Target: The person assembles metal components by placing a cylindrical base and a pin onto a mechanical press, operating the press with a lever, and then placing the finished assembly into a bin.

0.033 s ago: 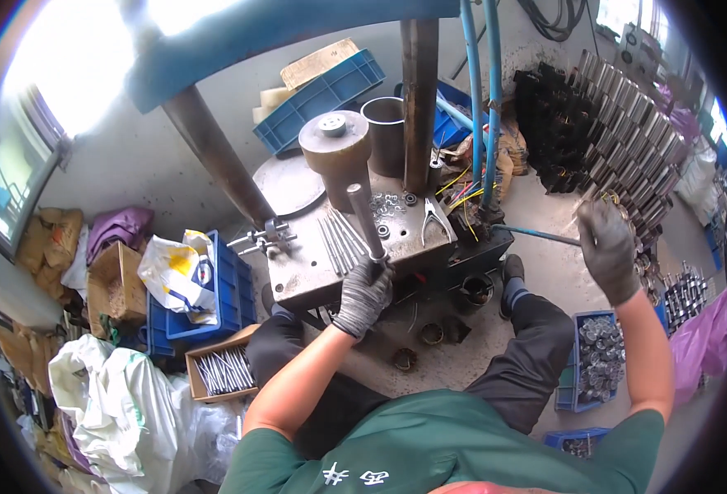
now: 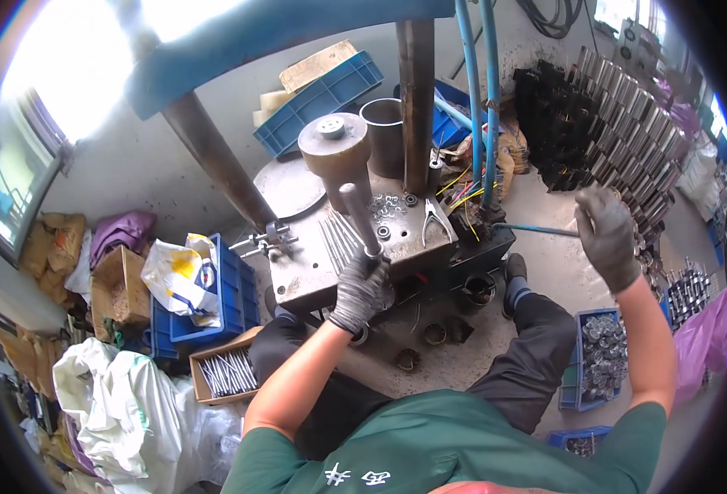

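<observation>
My gloved left hand [image 2: 357,290] is wrapped round the lower part of a grey metal shaft [image 2: 358,216], at the front of the press table [image 2: 302,276]. The shaft stands tilted, with a wider collar just above my fingers; its lower end is mostly hidden by the hand. Beside it on the table lie several thin metal rods [image 2: 336,239], a bearing [image 2: 384,233], small rings [image 2: 389,206] and pliers [image 2: 437,221]. Off to the right my gloved right hand [image 2: 609,239] is raised with curled fingers, near stacked metal cylinders [image 2: 627,123]. Whatever it may hold is hidden.
Behind the shaft rises a thick round press block [image 2: 335,152], between steel columns [image 2: 417,107]. A box of metal rods [image 2: 225,375] and blue crates [image 2: 236,288] stand left. At right is a blue crate of small metal parts [image 2: 582,362]. Blue hoses [image 2: 493,99] hang behind the table.
My left hand and the shaft have shifted slightly left and lower, and the shaft's angle differs a little. My right hand has moved slightly, its fingers curled closer.
</observation>
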